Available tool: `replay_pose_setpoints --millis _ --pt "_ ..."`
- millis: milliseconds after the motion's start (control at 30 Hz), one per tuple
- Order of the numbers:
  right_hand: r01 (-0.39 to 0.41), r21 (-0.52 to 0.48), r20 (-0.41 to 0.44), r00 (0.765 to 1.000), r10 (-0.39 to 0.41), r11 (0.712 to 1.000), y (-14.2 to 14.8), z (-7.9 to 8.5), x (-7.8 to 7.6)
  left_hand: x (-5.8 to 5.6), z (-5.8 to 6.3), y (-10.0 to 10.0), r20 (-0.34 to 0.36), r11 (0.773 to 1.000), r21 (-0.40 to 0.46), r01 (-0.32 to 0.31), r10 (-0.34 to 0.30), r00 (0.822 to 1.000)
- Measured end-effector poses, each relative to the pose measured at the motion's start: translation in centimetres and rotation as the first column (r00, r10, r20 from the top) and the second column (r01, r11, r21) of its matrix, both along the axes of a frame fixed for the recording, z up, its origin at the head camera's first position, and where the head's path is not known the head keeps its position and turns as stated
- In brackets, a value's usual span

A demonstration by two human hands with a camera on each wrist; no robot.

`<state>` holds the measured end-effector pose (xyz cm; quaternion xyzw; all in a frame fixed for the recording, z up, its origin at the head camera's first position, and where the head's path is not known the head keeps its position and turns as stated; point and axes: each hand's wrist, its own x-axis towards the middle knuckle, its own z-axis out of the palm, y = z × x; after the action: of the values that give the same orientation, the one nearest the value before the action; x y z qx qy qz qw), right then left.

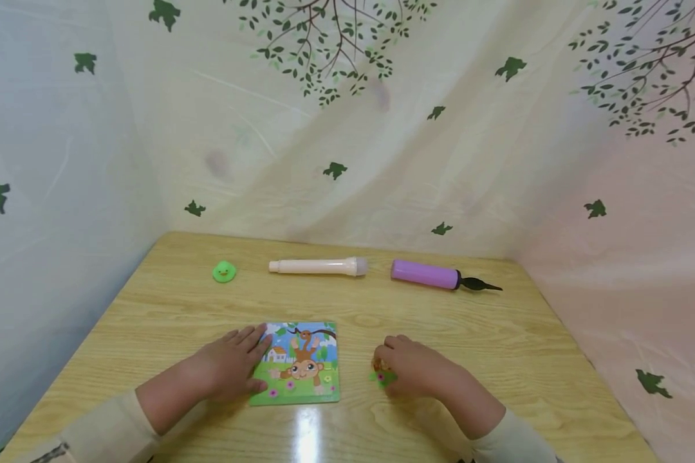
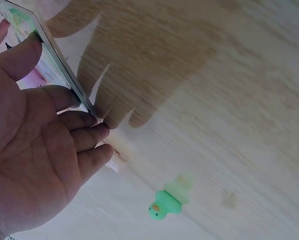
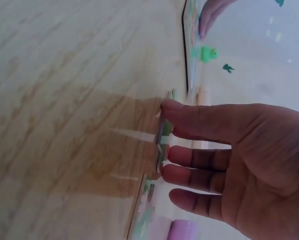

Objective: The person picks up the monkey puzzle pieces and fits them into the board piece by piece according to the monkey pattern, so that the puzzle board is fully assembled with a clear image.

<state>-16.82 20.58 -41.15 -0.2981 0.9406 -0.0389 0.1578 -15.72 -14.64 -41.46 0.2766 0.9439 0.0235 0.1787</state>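
A square picture puzzle [image 1: 301, 366] of a monkey hanging from a branch lies flat on the table. My left hand [image 1: 231, 364] rests at its left side, fingers spread and fairly straight; in the left wrist view the thumb and fingertips touch the puzzle's edge. To the right of the puzzle, my right hand [image 1: 414, 368] pinches a small green and brown puzzle piece [image 1: 385, 378], partly covered by the fingers. The right wrist view has this piece's thin edge between thumb and fingertips. Another flat, printed piece [image 3: 143, 215] lies beside it there.
Along the back of the wood-grain table [image 1: 486, 334] lie a green duck toy [image 1: 224, 272], a pale stick with a clear tip [image 1: 318, 266] and a purple hand pump [image 1: 425, 274] with a black nozzle. Leaf-printed cloth [image 1: 382, 180] hangs behind and at both sides.
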Motion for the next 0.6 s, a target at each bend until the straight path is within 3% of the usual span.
replay_pose_setpoints --millis 267,600 --pt "-0.087 -0.021 -0.075 0.994 0.085 0.996 -0.5 -0.5 0.0 0.0 -0.2 0.0 0.012 1.000 -0.009 -0.010 0.010 1.000" --pt "-0.092 0.022 -0.089 0.992 0.094 0.995 -1.3 -0.6 0.1 0.0 -0.4 -0.1 0.003 1.000 -0.011 -0.010 0.010 1.000"
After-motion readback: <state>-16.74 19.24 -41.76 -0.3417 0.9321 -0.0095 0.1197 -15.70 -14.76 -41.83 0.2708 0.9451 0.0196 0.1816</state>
